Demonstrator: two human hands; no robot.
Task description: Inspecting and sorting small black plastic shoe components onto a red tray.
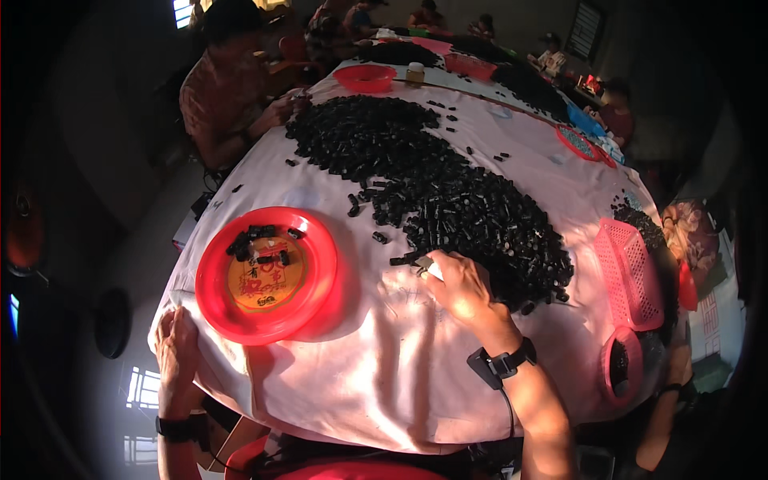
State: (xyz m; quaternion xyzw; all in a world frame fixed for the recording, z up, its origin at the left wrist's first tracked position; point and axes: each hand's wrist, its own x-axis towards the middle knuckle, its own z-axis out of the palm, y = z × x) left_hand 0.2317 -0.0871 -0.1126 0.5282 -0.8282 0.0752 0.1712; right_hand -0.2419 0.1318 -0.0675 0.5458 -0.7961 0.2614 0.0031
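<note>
My right hand (460,286) is closed in a pinch at the near edge of a large heap of small black cylindrical parts (472,216). Between its thumb and fingers shows a small flat grey-and-white piece (430,266), its kind too small to make out. A black part (399,261) lies just left of the fingertips. My left hand (175,344) rests on the left edge of the cloth-covered table, fingers laid along it with nothing visible in them. Beside it stands a round red plastic basin (210,298) with several black parts on its patterned yellow bottom.
A pale pink cloth (344,376) covers the long table, wrinkled near me. Pink perforated baskets (632,276) stand at the right edge. Another red basin (366,78) sits farther back. A person (228,96) works at the left side; others sit along the far end and right.
</note>
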